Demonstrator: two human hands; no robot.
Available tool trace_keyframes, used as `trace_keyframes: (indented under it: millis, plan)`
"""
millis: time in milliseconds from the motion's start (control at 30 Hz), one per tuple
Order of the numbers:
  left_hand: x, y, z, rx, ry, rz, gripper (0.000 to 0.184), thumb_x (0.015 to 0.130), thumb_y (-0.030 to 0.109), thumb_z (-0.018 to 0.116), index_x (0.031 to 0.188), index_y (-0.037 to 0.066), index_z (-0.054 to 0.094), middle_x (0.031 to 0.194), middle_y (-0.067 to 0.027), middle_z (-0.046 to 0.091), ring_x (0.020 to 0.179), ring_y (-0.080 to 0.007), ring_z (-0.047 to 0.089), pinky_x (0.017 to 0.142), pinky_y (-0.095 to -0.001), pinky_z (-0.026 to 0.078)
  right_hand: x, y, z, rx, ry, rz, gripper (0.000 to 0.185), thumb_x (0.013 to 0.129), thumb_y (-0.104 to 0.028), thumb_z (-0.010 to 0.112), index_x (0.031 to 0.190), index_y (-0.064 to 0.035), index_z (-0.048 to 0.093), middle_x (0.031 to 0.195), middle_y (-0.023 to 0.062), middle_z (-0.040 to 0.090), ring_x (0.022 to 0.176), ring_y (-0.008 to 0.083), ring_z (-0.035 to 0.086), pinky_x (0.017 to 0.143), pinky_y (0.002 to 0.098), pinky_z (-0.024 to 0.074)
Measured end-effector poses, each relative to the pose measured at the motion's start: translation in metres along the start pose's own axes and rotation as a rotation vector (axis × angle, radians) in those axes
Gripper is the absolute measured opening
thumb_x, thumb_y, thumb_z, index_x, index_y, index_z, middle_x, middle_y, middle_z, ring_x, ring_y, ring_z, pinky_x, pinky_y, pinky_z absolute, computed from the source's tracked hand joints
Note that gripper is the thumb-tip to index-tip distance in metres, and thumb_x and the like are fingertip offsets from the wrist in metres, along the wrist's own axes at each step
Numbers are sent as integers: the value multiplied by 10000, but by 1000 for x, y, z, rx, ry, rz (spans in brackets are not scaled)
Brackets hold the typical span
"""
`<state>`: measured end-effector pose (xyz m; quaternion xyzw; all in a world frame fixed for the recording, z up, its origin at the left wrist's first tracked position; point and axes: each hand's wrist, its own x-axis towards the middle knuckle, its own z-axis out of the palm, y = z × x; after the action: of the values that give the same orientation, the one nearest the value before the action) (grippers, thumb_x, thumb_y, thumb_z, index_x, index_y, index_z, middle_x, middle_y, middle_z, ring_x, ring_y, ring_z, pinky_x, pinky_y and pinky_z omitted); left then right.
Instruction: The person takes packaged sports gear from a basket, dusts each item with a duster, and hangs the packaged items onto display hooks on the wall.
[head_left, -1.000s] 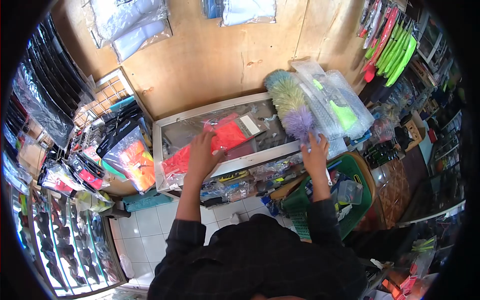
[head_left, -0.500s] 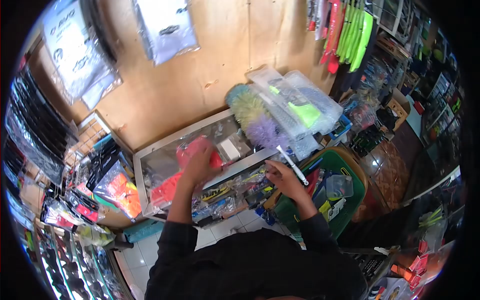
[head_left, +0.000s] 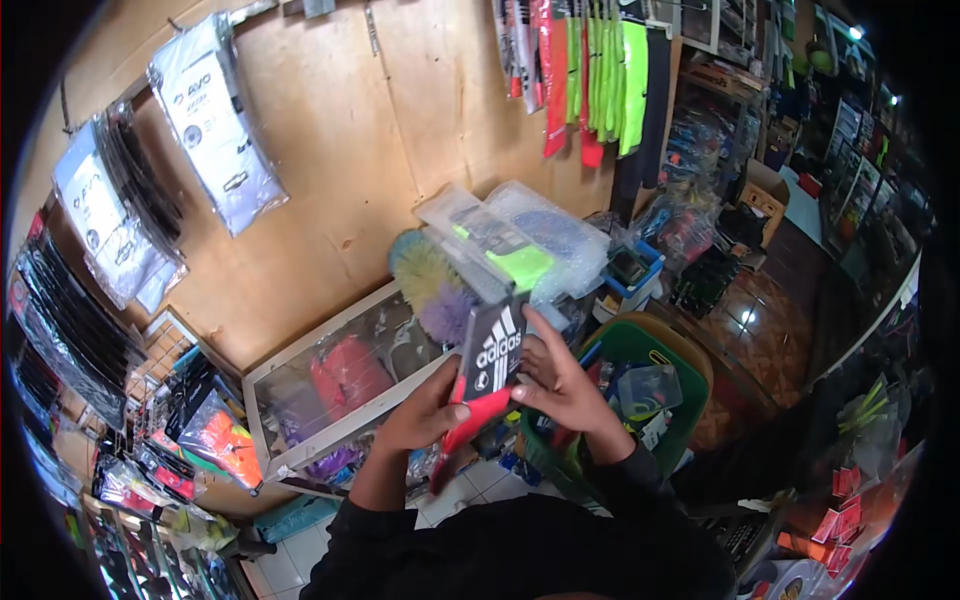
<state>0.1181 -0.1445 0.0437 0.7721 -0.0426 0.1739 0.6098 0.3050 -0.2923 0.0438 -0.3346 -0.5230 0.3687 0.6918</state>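
Note:
Both my hands hold a red packet with a black adidas card (head_left: 497,345), tilted in front of my chest. My left hand (head_left: 422,408) grips its lower left side, thumb on the red part. On the right edge is my right hand (head_left: 560,385), its thumb at the lower corner and a finger near the top. Behind the packet, a fluffy multicoloured duster (head_left: 432,285) lies by bubble-wrapped packets (head_left: 550,235) on the counter. A red item (head_left: 350,375) shows at the glass-topped display case (head_left: 330,432).
A green basket (head_left: 690,400) of mixed goods stands to the right. White packaged socks (head_left: 215,125) hang on the wooden wall, with bright green socks (head_left: 632,85) farther right. An orange packet (head_left: 232,450) is at the left.
The view has swung to the right. My left hand has lifted the red packet off the counter, and my right hand has joined it there. The white stick is no longer seen.

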Motion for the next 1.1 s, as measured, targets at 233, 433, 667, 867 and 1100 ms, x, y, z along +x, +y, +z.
trace_keyframes:
  millis: [233,433,667,867,1100]
  plan:
    - [80,19,38,1,302,67,326,1003,173,501,1255,-24,563,1103,-58,643,957,-113,581,870,-279,463,14,-42,-37,-258,179,-280,691,916,23,621,1507,59,264,1490,150,375,1365,218,376,1121,347,296]
    - [186,45,38,141,425,302,623,916,-23,600,1459,20,298,1084,-91,638,977,-116,595,826,-244,478,63,-95,-79,-714,376,-408,603,858,91,545,1444,49,406,1283,144,532,1230,192,469,1059,299,340]
    - [327,73,-17,342,378,539,824,859,-113,617,1530,84,181,1214,-156,612,1038,-171,622,838,-274,505,184,-133,-158,-985,500,-661,555,885,-52,620,1424,-90,495,1208,152,552,1046,206,555,954,286,424]
    - [439,95,-79,819,483,789,601,862,27,656,1416,40,425,1266,-204,602,1130,-275,626,931,-351,490,302,-165,-215,-1167,670,-693,563,877,-210,684,1410,-135,520,1104,214,549,1051,310,549,966,333,433]
    - [521,109,-127,875,502,795,607,847,115,678,1396,-2,446,1175,-285,621,1094,-419,614,928,-431,495,392,-184,-266,-1290,785,-688,575,877,-374,646,1394,-146,540,1138,306,575,1090,393,550,993,402,446]
